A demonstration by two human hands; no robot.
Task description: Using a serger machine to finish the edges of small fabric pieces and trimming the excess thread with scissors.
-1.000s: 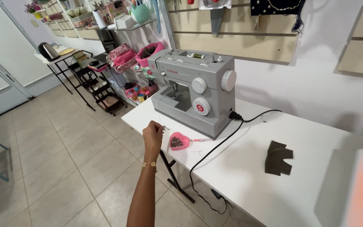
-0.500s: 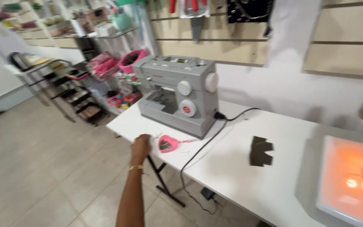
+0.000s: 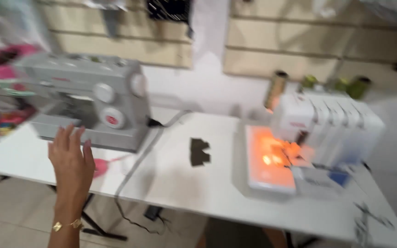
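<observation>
My left hand (image 3: 72, 163) is raised over the front edge of the white table (image 3: 171, 183), fingers spread and holding nothing. A gold bracelet sits on its wrist. Just to the right of the hand lies a small pink object (image 3: 101, 166), partly hidden by the hand. Behind the hand stands a grey sewing machine (image 3: 88, 103). A dark piece of fabric (image 3: 199, 152) lies flat near the table's middle. My right hand is not in view. The picture is blurred by motion.
A white overlock machine (image 3: 318, 133) with an orange-lit work area (image 3: 272, 158) stands at the right, thread cones (image 3: 275, 89) behind it. A black cable (image 3: 136, 170) runs from the sewing machine over the table's front edge. Scissors (image 3: 368, 216) lie at the far right.
The view has swung right, bringing the overlock machine into sight. My left hand has lifted off the pink object and opened its fingers.
</observation>
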